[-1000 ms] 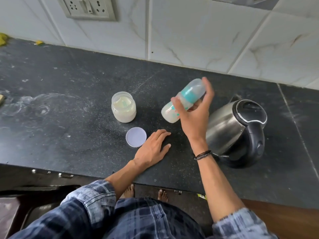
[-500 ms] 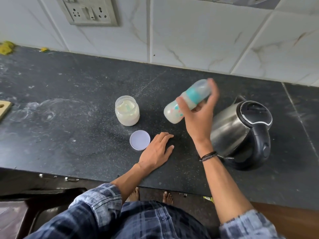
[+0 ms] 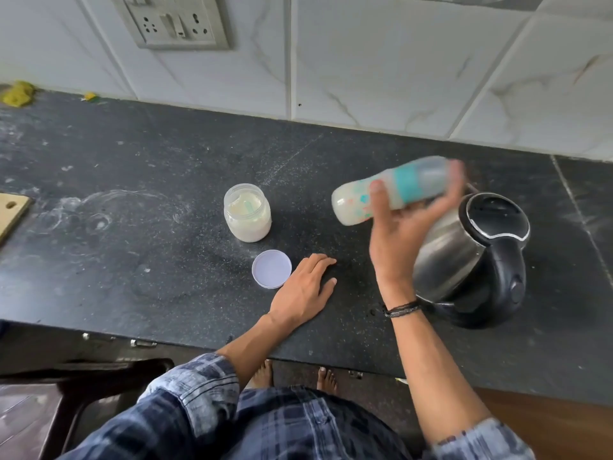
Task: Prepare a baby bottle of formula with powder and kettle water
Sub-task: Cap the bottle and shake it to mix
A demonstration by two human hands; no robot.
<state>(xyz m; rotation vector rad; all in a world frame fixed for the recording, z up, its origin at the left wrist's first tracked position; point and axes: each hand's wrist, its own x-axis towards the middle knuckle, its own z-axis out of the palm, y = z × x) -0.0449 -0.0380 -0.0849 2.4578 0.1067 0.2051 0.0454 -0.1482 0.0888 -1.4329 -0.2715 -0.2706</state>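
Observation:
My right hand [image 3: 403, 232] grips a capped baby bottle [image 3: 388, 190] with a teal ring, lying almost sideways in the air above the counter and blurred by motion; milky liquid fills its base end at the left. My left hand [image 3: 303, 292] rests flat on the black counter [image 3: 132, 260], fingers spread, holding nothing. An open jar of pale powder [image 3: 247, 212] with a scoop inside stands left of the bottle. Its round white lid [image 3: 271, 268] lies just left of my left hand. The steel kettle [image 3: 471, 257] with black lid and handle stands right of my right hand.
A tiled wall with a socket plate [image 3: 172, 21] runs behind the counter. A wooden board corner [image 3: 11, 210] shows at the far left edge. Yellow scraps [image 3: 18, 92] lie at the back left. Powder dust marks the counter's left part. The counter's front edge runs near my body.
The bottle has swung from steeply tilted to nearly horizontal in my right hand and is now blurred. My left hand stays flat on the counter. The camera view shifted slightly.

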